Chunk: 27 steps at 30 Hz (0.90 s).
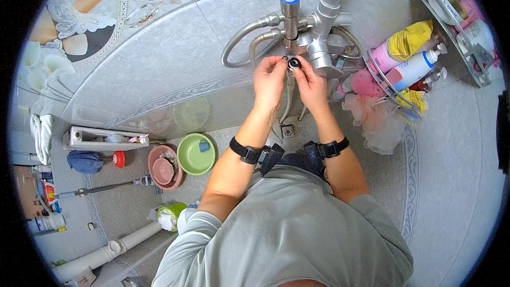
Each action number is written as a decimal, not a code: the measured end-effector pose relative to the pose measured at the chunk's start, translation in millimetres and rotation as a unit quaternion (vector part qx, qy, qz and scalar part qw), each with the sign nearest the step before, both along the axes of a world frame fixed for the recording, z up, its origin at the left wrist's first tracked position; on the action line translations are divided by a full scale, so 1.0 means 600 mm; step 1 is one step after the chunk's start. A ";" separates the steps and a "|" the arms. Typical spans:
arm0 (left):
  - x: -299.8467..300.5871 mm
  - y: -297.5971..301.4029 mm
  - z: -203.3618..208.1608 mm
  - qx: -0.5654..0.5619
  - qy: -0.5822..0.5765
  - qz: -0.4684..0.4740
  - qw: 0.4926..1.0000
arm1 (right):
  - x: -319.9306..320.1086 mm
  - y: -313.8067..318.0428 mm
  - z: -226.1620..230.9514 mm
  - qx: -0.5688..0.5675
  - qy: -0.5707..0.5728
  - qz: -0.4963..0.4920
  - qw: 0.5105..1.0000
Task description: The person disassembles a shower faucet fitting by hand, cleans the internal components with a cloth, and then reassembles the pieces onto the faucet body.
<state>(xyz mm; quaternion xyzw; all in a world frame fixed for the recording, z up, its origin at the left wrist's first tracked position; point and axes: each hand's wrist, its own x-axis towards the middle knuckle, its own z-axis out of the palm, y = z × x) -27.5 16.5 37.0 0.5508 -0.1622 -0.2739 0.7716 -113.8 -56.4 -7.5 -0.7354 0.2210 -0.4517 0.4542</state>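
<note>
In front of the tiled wall, both my hands meet just below a chrome shower valve [290, 24] with a blue cap. My left hand [269, 81] is closed, its thumb and fingertips pinched around a small dark piece at the fitting's left side. My right hand [311, 86] is closed on a small round fitting [294, 63] with a black ring and a hollow centre. Whether the fitting is joined to the pipework behind cannot be made out. Braided metal hoses [234, 42] loop left of the valve. A thick silver shower pipe [320, 48] stands close to its right.
At the right, a wire corner rack [380, 77] holds bottles and a yellow cloth; a pink mesh bath puff [366, 119] hangs below it. A higher shelf [451, 26] carries more toiletries. Lower left are a green basin [196, 154], pink basins [163, 170] and a white drainpipe [106, 252].
</note>
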 end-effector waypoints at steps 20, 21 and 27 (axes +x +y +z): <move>-0.002 0.017 0.004 0.018 -0.023 -0.039 0.999 | 0.000 0.000 0.004 0.046 -0.012 0.044 0.998; -0.003 0.016 0.006 0.018 -0.020 -0.044 0.999 | 0.002 0.000 0.002 0.060 -0.038 0.049 0.996; -0.003 0.014 0.004 0.013 -0.033 -0.044 0.998 | 0.006 0.005 0.004 0.111 -0.096 0.084 0.986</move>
